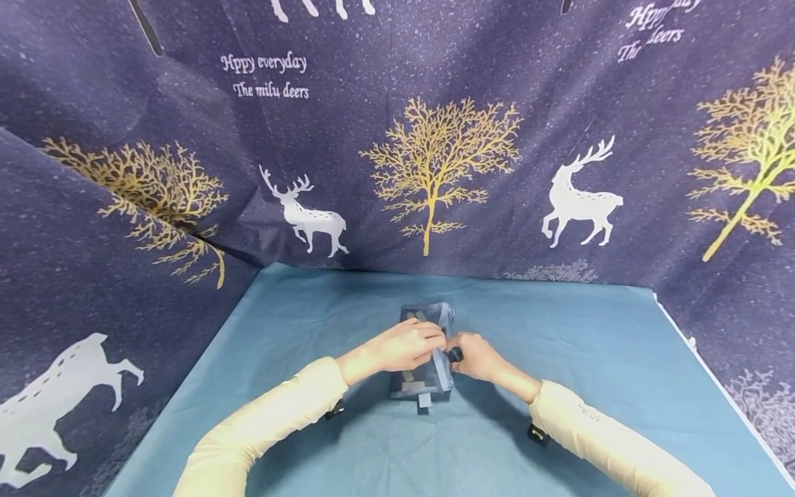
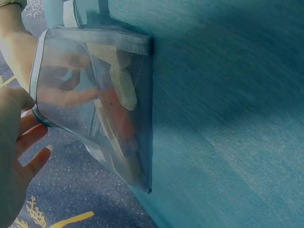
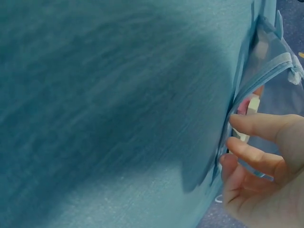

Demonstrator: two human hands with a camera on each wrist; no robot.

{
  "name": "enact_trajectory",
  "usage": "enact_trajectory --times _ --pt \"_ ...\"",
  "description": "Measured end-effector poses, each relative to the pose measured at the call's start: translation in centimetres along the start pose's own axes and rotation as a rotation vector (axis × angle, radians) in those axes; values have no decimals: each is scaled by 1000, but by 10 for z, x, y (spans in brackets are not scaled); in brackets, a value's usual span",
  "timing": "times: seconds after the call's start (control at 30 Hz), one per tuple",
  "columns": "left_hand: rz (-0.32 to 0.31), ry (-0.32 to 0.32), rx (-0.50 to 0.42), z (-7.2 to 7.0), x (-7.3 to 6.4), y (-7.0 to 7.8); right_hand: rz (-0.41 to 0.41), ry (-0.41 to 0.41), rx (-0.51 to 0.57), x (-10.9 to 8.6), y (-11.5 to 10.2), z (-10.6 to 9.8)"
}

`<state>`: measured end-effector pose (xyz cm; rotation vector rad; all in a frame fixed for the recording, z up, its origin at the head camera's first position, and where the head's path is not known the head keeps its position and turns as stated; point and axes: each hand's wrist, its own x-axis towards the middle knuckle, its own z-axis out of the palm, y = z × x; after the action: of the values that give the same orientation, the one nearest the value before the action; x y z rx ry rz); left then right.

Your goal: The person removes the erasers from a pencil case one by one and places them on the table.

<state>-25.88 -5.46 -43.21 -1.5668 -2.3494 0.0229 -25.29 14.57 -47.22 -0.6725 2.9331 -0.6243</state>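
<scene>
A see-through blue mesh zip pouch (image 1: pixel 410 388) lies on the table, its zipped side toward the right. My left hand (image 1: pixel 415 345) reaches over it from the left and pinches its edge, thumb on one side and fingers behind, as the left wrist view shows. Through the mesh show pale pieces (image 2: pixel 124 88) and a red piece (image 2: pixel 116 111). At the pouch's right side, my right hand (image 1: pixel 477 355) has bent fingers, the fingertips right at the edge of the opening. A dark round shape (image 1: pixel 455 354) appears between its thumb and fingers; I cannot tell whether the hand holds it.
A blue cloth (image 1: pixel 298 304) covers the table. A dark fabric backdrop (image 1: pixel 484 255) with printed deer and trees rises behind it and along the left. A small pale tab (image 1: pixel 425 400) sticks out from the pouch's near end.
</scene>
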Motion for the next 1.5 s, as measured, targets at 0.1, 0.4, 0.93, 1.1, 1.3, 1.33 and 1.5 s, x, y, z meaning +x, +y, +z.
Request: enact_trajectory --times 0.1,0.4,0.93,1.1,1.3,1.33,1.5 --pt "14 13 11 1 0 0 6 9 7 1 -1 -1" --pt "36 -3 -40 -1 2 -1 22 53 170 8 -6 0" --pt "115 39 -106 1 5 -5 -63 4 210 21 -5 1" --pt "140 52 -91 1 5 -6 -118 6 119 26 -6 1" --pt "151 84 -70 1 4 -8 -157 -9 68 31 -6 4" --pt "149 89 -67 0 3 -8 -154 -11 69 32 -6 5" --pt "128 85 -60 -2 2 -9 -137 -11 88 35 -5 6"
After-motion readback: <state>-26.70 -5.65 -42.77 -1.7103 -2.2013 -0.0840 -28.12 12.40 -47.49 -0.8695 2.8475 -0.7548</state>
